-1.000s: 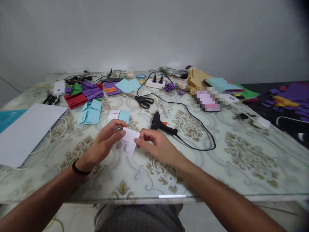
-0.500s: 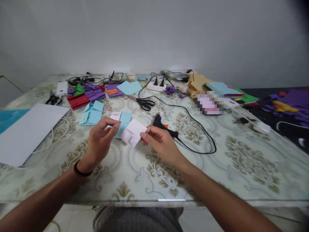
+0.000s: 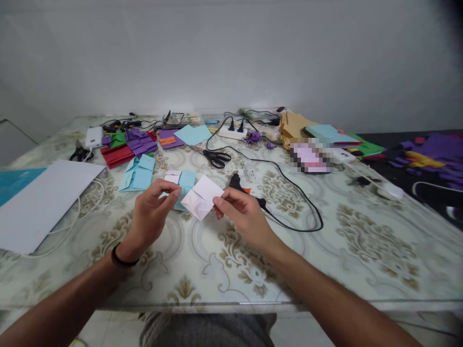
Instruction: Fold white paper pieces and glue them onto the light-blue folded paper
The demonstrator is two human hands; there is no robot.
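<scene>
Head camera: just left of the frame's middle, the right hand point(image 3: 240, 209) pinches a folded white paper point(image 3: 202, 197) by its right corner, the fingers behind it partly hidden. The left hand point(image 3: 154, 207) has thumb and forefinger drawn together beside the paper's left corner; whether they grip anything I cannot tell. Light-blue folded paper point(image 3: 187, 178) is partly covered behind the white one. The right hand hides the middle of a black glue gun point(image 3: 236, 181). Pixelation blurs a phone-like object point(image 3: 311, 158), upper right; the left edge cuts off a blue sheet point(image 3: 21, 180).
</scene>
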